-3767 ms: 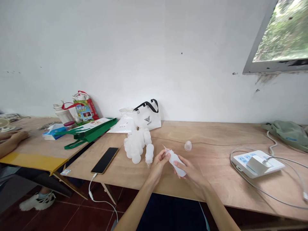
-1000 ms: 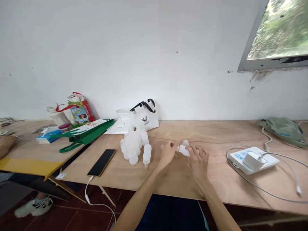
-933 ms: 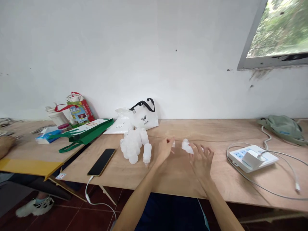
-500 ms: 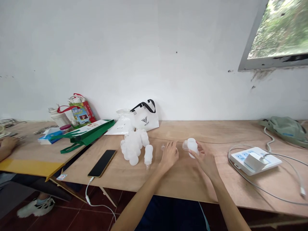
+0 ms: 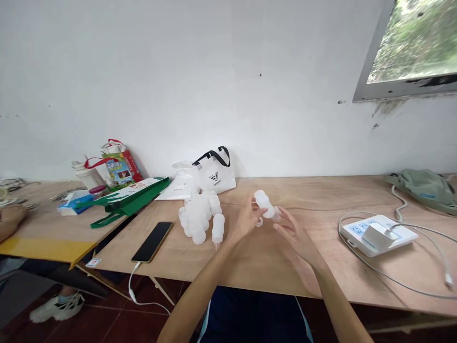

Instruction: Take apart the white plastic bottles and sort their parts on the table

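My left hand (image 5: 248,216) is closed around a small white translucent baby bottle (image 5: 264,202), tilted above the table. My right hand (image 5: 294,233) is open, thumb and fingers apart, right beside a clear dome cap (image 5: 276,214); whether a fingertip touches it I cannot tell. Under the left fingers is a white ring (image 5: 259,222). Left of my left forearm lies another baby bottle (image 5: 218,227), its teat end toward me. Beyond it is a heap of similar white bottles (image 5: 196,216).
A black phone (image 5: 153,242) on a charging cable lies at the left. White bags (image 5: 216,177) lean on the wall. To the right are a white power strip (image 5: 378,233) with cables and a green-grey bag (image 5: 424,190). A co-worker's hand (image 5: 12,216) shows far left.
The bottle has passed from my right hand to my left and moved left. My right hand has let it go and is now by the clear cap.
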`<state>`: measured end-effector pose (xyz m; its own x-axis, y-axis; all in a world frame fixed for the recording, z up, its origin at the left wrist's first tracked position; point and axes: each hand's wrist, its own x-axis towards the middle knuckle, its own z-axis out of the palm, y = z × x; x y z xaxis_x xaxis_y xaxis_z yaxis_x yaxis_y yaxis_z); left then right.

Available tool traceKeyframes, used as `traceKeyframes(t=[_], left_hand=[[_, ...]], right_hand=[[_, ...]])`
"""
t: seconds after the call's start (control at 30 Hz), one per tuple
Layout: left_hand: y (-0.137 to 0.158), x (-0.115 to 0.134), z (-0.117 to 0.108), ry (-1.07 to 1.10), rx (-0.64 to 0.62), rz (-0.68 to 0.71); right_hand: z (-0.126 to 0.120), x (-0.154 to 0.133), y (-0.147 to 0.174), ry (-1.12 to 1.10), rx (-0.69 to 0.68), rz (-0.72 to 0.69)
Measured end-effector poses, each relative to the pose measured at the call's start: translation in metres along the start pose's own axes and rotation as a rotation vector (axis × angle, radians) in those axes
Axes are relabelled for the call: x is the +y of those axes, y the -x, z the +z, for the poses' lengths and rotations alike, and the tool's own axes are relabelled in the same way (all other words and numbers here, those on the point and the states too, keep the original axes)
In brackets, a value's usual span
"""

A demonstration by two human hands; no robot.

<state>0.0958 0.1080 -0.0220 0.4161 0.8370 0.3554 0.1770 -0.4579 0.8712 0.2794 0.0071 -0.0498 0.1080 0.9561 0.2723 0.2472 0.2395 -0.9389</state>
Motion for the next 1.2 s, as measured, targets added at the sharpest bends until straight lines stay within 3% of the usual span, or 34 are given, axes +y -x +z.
traceKeyframes(t=[0.13, 0.3, 0.47, 0.6, 0.73, 0.9, 1.03, 1.2], left_hand=[[-0.029, -0.027, -0.031, -0.208, 0.163, -0.002], [-0.042, -0.055, -0.058, -0.430, 0.120, -0.072], [-0.038, -0.047, -0.057, -0.462, 0.100, -0.095], [-0.010, -0.016, -0.061, -0.528, 0.156, 0.029], [0.041, 0.006, -0.078, -0.812, 0.019, -0.001], [0.089, -0.003, -0.092, -0.918, -0.155, -0.144], [0.101, -0.014, -0.097, -0.812, -0.146, -0.167], [0.110, -0.008, -0.098, -0.733, -0.215, -0.119]], right_hand=[[0.001, 0.005, -0.001, 0.090, -0.027, 0.006], [-0.001, 0.009, 0.000, 0.181, -0.152, 0.002], [0.003, 0.007, 0.002, 0.268, -0.261, -0.001], [0.005, 0.008, 0.002, 0.299, -0.276, -0.015], [0.005, 0.011, 0.003, 0.303, -0.273, -0.034], [0.009, 0.016, 0.002, 0.350, -0.279, -0.032], [0.009, 0.017, 0.002, 0.357, -0.284, -0.035], [0.009, 0.015, 0.002, 0.363, -0.295, -0.034]])
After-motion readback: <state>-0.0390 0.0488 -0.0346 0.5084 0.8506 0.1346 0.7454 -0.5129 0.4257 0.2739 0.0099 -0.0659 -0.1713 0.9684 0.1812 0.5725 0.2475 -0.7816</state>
